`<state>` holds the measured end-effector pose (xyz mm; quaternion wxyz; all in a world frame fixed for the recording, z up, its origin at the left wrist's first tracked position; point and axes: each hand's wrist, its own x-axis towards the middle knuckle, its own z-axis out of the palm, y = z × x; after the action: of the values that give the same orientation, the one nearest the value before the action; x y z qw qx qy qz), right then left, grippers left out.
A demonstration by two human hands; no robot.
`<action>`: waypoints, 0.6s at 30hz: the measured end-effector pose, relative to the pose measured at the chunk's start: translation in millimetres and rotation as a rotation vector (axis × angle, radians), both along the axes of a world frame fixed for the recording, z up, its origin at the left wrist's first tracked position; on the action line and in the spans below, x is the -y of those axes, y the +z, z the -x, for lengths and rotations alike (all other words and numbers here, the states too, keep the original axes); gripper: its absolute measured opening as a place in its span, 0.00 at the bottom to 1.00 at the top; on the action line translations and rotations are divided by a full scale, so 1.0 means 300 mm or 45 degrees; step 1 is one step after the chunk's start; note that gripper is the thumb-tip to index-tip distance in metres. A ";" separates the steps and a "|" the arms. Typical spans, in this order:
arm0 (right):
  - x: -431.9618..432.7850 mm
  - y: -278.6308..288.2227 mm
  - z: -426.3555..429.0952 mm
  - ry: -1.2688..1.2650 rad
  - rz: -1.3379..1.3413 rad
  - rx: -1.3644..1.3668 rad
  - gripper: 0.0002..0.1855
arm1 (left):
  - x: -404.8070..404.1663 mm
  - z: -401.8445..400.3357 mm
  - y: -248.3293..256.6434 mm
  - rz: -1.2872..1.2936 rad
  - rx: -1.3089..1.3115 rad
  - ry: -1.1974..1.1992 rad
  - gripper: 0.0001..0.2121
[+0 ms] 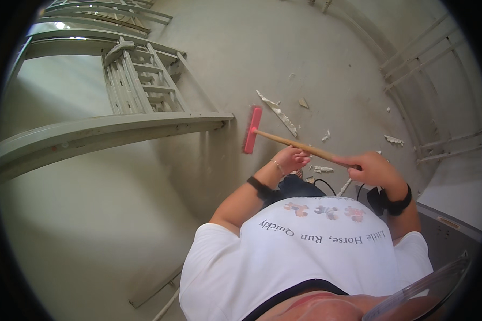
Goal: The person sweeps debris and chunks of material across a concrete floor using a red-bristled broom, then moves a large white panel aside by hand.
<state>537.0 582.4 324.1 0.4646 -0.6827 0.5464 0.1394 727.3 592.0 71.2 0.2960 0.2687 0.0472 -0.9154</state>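
Observation:
A broom with a pink brush head (252,129) and a wooden handle (291,143) extends out in front of me. Its bristles face left, near the end of a pale metal frame. Around the far end of the handle my right hand (371,167) is closed, one finger lying along the wood. My left hand (291,159) is at the handle's middle, against or just under it; how firmly its fingers close there cannot be made out. Beyond the brush head lies a long, ragged white strip (279,114) of debris on the grey floor (233,60).
Pale metal frames (116,125) and a ladder-like rack (152,76) occupy the left. Smaller white fragments (393,140) and a flat tan piece (303,103) are scattered about. Metal rails (421,64) run along the right, above a grey cabinet-like unit (446,228). Dark cable (325,182) loops near my legs.

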 end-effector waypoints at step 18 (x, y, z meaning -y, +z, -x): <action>-0.045 -0.873 0.179 0.637 0.109 -0.258 0.15 | -0.625 -0.743 0.124 -0.371 0.791 1.300 0.10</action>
<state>483.4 595.9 62.2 0.3293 -0.7981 0.4097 0.2944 950.3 779.4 108.5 0.6573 0.5039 0.2060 -0.5211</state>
